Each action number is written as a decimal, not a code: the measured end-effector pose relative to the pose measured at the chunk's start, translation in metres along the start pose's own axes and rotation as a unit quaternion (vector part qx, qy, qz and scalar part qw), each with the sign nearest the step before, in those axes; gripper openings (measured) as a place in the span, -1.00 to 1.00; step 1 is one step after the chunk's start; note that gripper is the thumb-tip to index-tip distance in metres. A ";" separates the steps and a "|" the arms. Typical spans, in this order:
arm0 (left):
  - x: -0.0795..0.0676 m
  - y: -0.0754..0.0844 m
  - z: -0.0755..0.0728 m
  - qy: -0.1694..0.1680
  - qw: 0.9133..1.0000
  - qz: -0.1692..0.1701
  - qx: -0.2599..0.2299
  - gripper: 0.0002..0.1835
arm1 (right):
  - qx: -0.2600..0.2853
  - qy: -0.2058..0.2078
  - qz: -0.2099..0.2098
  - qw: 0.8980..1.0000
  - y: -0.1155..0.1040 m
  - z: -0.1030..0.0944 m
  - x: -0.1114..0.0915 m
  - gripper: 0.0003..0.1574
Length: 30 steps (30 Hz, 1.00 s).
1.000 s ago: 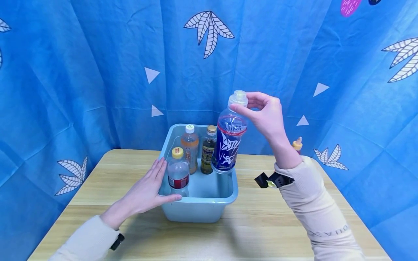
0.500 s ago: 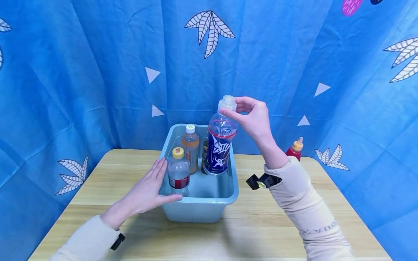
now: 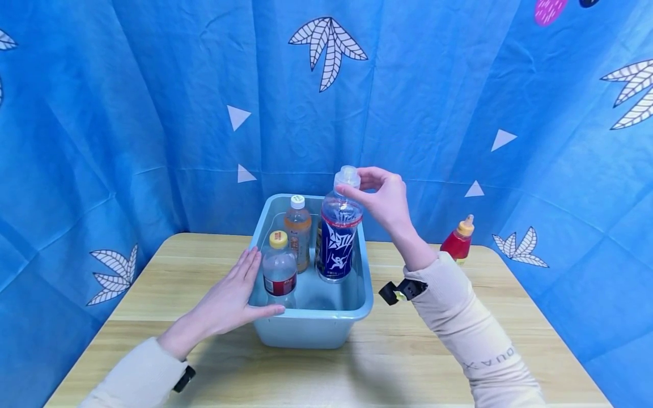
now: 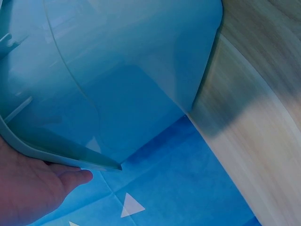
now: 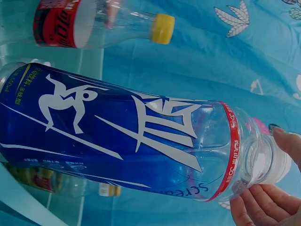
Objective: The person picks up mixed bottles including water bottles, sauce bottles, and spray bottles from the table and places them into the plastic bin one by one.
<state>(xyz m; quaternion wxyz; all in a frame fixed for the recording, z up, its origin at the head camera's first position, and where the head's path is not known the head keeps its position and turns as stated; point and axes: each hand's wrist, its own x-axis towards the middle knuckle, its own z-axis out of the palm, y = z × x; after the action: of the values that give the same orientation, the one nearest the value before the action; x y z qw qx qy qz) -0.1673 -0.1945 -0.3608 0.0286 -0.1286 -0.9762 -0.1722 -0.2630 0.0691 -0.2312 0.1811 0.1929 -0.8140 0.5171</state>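
My right hand (image 3: 385, 198) pinches a clear plastic drink bottle (image 3: 338, 243) with a blue label by its cap, thumb on the near side. The bottle hangs upright inside the light blue bin (image 3: 311, 328); whether its base touches the floor cannot be told. Resting on the bin's left and front rim is my left hand (image 3: 224, 300), fingers straight and thumb spread. Beside it in the bin stands a clear bottle (image 3: 279, 269) with a yellow cap and red label. Behind are an orange-labelled bottle (image 3: 298, 232) with a white cap and a dark bottle (image 5: 42, 179), mostly hidden in the head view.
A red squeeze bottle (image 3: 457, 241) with a yellow nozzle cap stands behind my right forearm. The wooden table (image 3: 418, 362) carries the bin. A blue patterned curtain (image 3: 204, 113) hangs behind the table and along both sides.
My right hand has moved left and down, bringing the blue-labelled bottle into the bin in front of the dark bottle. The red squeeze bottle shows more. My left hand stays put.
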 end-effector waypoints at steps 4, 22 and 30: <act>0.000 0.000 0.000 0.000 1.000 0.000 0.000 0.25 | -0.006 -0.003 0.007 1.000 0.005 0.003 -0.003 -0.42; 0.000 -0.002 0.001 0.004 1.000 0.004 -0.001 0.24 | -0.019 -0.027 0.028 0.999 0.027 0.018 -0.011 -0.43; 0.000 -0.001 0.000 -0.001 1.000 -0.002 -0.003 0.26 | -0.022 -0.036 0.039 0.998 0.034 0.023 -0.015 -0.45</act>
<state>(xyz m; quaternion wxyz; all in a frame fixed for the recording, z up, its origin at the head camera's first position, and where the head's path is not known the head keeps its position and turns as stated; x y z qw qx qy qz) -0.1673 -0.1957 -0.3611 0.0272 -0.1268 -0.9760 -0.1752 -0.2697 0.0632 -0.2743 0.1352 0.1753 -0.8383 0.4982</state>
